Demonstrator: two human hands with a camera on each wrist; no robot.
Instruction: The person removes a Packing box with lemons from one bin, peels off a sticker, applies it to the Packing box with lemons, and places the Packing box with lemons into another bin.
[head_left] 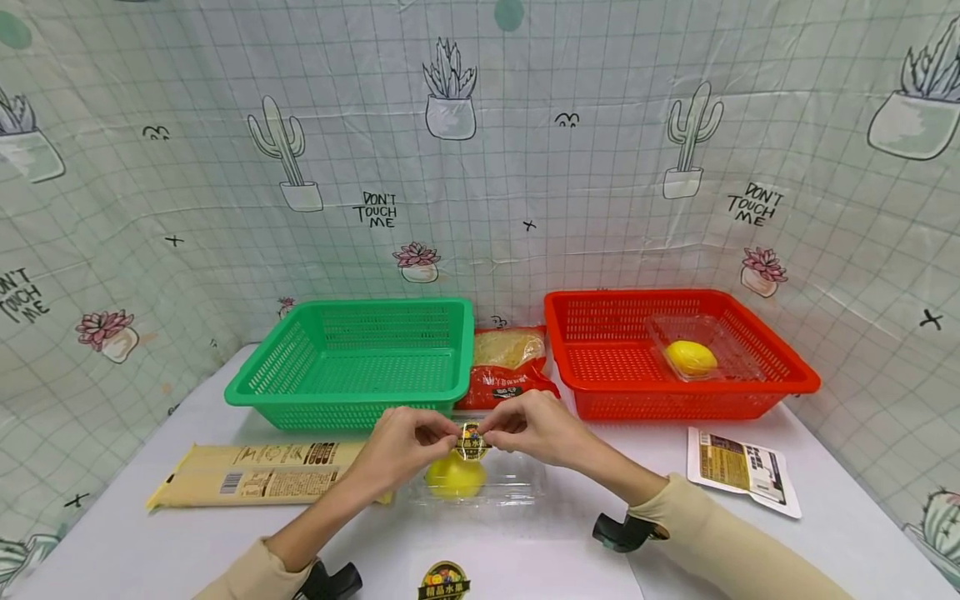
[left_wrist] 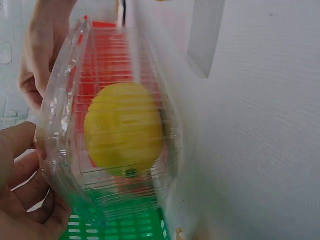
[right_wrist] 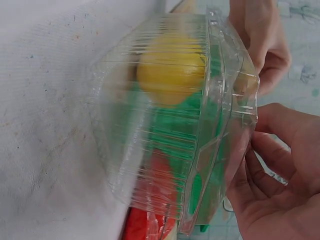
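Observation:
A clear plastic clamshell box [head_left: 513, 482] stands on the table in front of me with a yellow lemon [head_left: 455, 478] inside its left half. Over the box's lid, my left hand [head_left: 400, 443] and right hand [head_left: 537, 427] pinch opposite sides of a round black-and-gold fruit sticker [head_left: 472, 442] between thumb and forefinger. Both wrist views look through the ribbed side of the box at the lemon [left_wrist: 124, 129], with fingertips right at the lid's edge. From those sides the sticker is hardly visible.
Behind stand a green basket [head_left: 352, 408] and a red basket [head_left: 675, 406], the red one holding another boxed lemon [head_left: 691, 358]. Between them lies a red food packet [head_left: 506, 375]. A noodle pack [head_left: 255, 475] lies left, a white pouch [head_left: 742, 471] right. A sticker sheet [head_left: 540, 571] lies in front.

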